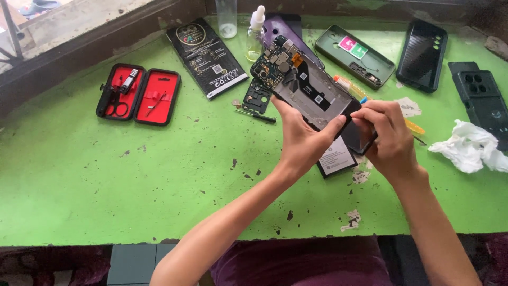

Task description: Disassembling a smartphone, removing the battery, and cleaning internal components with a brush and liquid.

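- I see the left hand holding an opened phone from below and from its left side; the fingers are closed around the body, and the thumb lies across the lower end.
- The phone is lifted above the green table, tilted, with the back cover off. Its circuit board is at the far end, and the grey inner frame shows below it.
- The right hand is at the lower right corner of the phone. Its fingers are pinched together on the phone's edge; I cannot tell if a small tool is between them.
- Under the hands lies a flat black battery with a white label, resting on the table.
- Left of the phone, on the table, there is a small black plastic part and a thin dark tool just beside it.
- Further left stands an open red-lined tool case with scissors and small tools inside.
- Behind the phone I see a black flat box, a small dropper bottle and a purple phone cover.
- On the right there are a dark green phone shell, two black cases, and a crumpled white tissue.
- A yellow and orange tool lies partly hidden behind the right hand.
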